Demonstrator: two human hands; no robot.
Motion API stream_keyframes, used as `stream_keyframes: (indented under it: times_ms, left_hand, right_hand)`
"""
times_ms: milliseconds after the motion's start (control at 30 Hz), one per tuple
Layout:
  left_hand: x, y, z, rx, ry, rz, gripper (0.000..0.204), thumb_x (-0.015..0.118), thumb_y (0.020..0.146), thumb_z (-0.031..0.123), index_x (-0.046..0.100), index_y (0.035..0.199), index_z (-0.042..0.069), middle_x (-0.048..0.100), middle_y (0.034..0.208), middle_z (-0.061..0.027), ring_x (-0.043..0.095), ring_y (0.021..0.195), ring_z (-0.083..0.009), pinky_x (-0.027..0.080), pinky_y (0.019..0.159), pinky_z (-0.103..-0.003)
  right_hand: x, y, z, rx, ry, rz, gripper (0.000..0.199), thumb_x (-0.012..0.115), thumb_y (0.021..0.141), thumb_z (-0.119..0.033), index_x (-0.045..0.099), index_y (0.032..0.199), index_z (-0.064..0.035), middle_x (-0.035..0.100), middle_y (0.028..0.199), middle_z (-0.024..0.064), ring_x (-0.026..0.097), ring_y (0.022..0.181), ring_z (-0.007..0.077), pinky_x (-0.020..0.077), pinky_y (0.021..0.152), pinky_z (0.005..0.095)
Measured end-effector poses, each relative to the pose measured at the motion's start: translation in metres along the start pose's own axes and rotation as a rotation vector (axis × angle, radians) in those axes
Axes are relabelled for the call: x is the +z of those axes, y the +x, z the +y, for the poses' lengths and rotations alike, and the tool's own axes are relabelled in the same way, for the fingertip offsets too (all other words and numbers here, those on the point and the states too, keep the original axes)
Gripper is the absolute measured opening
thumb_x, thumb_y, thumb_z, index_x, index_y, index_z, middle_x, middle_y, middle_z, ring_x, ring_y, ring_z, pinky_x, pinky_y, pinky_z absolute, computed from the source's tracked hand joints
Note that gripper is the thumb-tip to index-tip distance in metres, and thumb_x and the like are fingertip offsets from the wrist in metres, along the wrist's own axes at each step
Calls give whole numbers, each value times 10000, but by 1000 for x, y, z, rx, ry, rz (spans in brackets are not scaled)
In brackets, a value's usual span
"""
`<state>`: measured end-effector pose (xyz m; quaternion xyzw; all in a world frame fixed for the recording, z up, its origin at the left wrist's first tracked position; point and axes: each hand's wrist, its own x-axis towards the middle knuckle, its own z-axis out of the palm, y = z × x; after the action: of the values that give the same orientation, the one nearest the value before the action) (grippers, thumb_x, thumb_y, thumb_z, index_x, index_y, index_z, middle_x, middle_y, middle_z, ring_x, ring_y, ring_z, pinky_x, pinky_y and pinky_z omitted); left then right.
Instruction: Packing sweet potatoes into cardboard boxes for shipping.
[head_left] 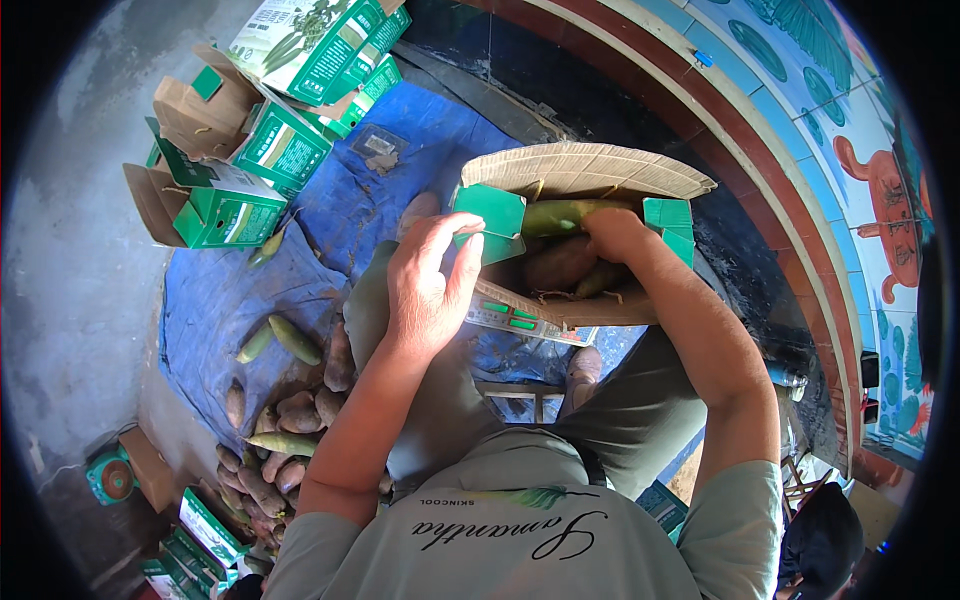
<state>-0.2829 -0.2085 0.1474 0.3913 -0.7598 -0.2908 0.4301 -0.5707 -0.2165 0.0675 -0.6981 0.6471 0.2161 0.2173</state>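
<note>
An opened cardboard box point(590, 165) stands before me between my knees, with green side flaps. Inside lie a long green gourd-like vegetable point(552, 217) and a thick brownish root vegetable point(558, 262). My left hand point(435, 275) is at the box's left green flap point(492, 222), thumb and fingers closed on its edge. My right hand point(612, 235) reaches into the box from the right, over the vegetables. Its fingertips are hidden among them, so its grip does not show. Under the near side of the box is a device with green panels point(510, 316), apparently a scale.
On the left, a blue tarp point(255, 310) bears a heap of brownish roots point(265, 480) and several green vegetables point(292, 338). Open green-and-white boxes point(240, 180) are stacked at the far left, others point(205, 545) at the near left. A painted, tiled wall point(800, 120) curves along the right.
</note>
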Motion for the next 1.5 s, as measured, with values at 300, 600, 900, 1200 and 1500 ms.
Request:
stream_keyframes:
  times_ms: [300, 600, 900, 1200, 1500]
  left_hand:
    - [3, 3, -4, -20, -16, 7, 182, 575, 913, 137, 633, 1038, 17, 684, 954, -97, 643, 859, -181, 492, 754, -298]
    - [5, 7, -1, -51, -14, 19, 179, 639, 866, 167, 633, 1007, 57, 666, 908, -103, 647, 839, -241, 498, 739, -330]
    - [8, 4, 0, -18, 92, -150, 198, 662, 855, 192, 650, 1002, 60, 686, 937, -68, 641, 869, -163, 477, 760, -292]
    - [8, 5, 1, 189, 212, -316, 300, 731, 766, 310, 651, 919, 65, 676, 921, -94, 632, 874, -286, 487, 785, -381]
    - [9, 3, 7, 196, 280, -507, 327, 778, 689, 327, 663, 899, 104, 663, 936, -77, 600, 953, -275, 444, 870, -398]
  right_hand:
    - [-14, -13, 2, -60, 71, -167, 417, 682, 783, -264, 622, 1155, -84, 646, 1095, 170, 611, 1033, 331, 477, 884, 401]
    - [-72, -60, 5, -154, 282, 137, 337, 617, 845, -262, 617, 1098, -41, 665, 1002, 159, 632, 980, 303, 489, 859, 375]
    - [-75, -92, 20, -28, 315, 536, 278, 597, 884, -191, 623, 1115, -36, 675, 978, 168, 653, 932, 264, 511, 848, 357]
    - [-62, -88, 30, 6, 203, 793, 239, 598, 860, -207, 652, 1048, -71, 658, 995, 137, 630, 951, 303, 503, 847, 393]
    - [-62, -65, 26, -18, 47, 970, 259, 619, 834, -141, 621, 1087, -84, 606, 1062, 116, 572, 1052, 311, 481, 898, 395]
